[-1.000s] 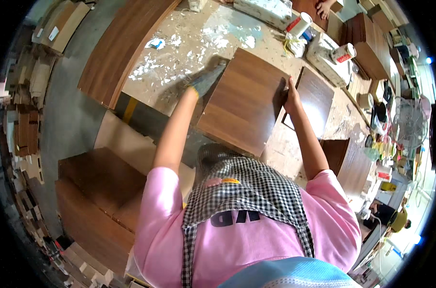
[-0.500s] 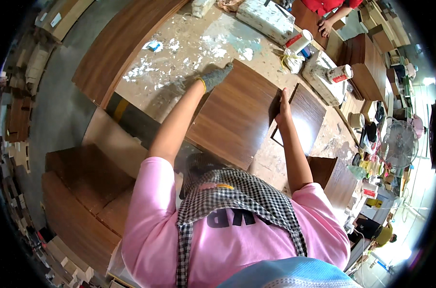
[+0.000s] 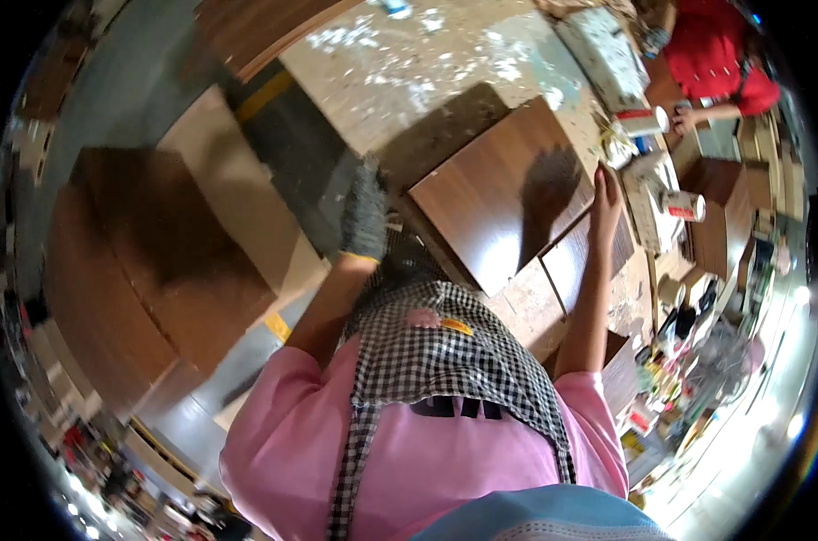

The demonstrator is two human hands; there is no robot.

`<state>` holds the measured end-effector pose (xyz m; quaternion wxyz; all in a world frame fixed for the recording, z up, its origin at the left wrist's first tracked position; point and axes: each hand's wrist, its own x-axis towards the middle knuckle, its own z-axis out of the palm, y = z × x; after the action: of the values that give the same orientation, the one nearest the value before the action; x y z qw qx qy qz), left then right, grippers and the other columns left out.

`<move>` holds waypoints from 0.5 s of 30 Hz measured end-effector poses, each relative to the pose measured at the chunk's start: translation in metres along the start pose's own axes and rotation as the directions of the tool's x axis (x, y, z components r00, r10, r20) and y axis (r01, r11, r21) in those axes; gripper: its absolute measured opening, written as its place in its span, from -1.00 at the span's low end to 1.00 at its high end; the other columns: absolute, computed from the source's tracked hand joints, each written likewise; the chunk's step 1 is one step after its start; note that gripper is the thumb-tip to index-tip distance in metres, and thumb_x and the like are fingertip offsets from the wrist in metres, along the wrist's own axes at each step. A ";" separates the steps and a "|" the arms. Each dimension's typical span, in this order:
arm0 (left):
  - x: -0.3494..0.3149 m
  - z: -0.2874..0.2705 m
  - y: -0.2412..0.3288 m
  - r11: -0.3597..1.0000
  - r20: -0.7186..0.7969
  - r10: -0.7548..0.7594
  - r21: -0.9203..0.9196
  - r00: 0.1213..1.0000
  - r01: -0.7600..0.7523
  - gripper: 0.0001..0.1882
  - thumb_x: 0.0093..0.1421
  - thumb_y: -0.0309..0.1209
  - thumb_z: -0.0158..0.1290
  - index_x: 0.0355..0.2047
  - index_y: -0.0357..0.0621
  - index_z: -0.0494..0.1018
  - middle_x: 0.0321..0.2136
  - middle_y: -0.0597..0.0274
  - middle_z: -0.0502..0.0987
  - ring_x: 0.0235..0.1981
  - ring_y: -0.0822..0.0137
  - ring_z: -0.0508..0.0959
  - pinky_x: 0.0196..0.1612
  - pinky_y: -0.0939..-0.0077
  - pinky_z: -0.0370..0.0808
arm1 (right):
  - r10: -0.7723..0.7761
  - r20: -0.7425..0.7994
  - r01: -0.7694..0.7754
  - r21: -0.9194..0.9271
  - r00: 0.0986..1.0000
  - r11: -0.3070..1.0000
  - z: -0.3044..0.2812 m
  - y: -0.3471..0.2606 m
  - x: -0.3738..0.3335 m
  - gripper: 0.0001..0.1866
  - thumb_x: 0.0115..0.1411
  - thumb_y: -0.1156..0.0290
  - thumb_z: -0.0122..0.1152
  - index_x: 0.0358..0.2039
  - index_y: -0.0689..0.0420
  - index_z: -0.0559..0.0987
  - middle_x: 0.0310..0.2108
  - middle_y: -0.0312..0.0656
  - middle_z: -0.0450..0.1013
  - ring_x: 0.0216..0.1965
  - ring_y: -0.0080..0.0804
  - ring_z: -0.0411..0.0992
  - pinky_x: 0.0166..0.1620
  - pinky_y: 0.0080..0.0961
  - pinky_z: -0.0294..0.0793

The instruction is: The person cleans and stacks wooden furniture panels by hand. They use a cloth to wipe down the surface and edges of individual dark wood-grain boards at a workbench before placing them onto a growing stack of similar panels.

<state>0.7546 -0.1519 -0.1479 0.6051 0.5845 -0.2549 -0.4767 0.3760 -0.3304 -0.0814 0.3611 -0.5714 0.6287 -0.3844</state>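
A flat brown wood-grain panel (image 3: 494, 185) is over the worktable (image 3: 373, 77), with a broad shadow beside its far left edge. My right hand (image 3: 607, 203), bare, is at the panel's right corner and grips its edge; part of the fingers is hidden. A dark hand-shaped shadow falls across the panel. My left hand (image 3: 364, 216), in a grey knit glove, is apart from the panel, over the table's near edge. It looks empty, its fingers stretched out and somewhat blurred. A second dark, glossy panel (image 3: 566, 270) lies under my right forearm.
Brown cabinet parts (image 3: 138, 270) and a tan board (image 3: 237, 180) stand at my left. White paper cups (image 3: 684, 206) and paint-spotted white blocks (image 3: 598, 54) line the table's far right. Across it, a person in red (image 3: 711, 50) works near stacked brown panels (image 3: 720, 212).
My left hand has come off the panel and drawn back toward me. My right hand remains at the panel's right edge. The whole view has turned, and a panel-shaped shadow now shows.
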 end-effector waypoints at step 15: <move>-0.131 0.005 -0.039 0.773 0.842 -0.376 0.515 0.387 -0.370 -0.89 0.17 -0.49 0.06 -0.33 -0.29 0.51 -0.34 -0.02 0.57 -0.34 0.06 0.60 -0.26 0.21 0.55 | 0.611 0.441 -0.431 -0.446 0.657 0.785 0.104 0.009 0.182 0.42 -0.03 -0.68 -0.07 0.46 0.29 -0.15 0.50 0.00 -0.20 0.49 -0.14 -0.17 0.45 -0.24 -0.12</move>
<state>0.6854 -0.0344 -0.1518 0.1216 0.3855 -0.6888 -0.6019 0.4492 -0.5188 -0.1385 0.5340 -0.4990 0.6821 0.0246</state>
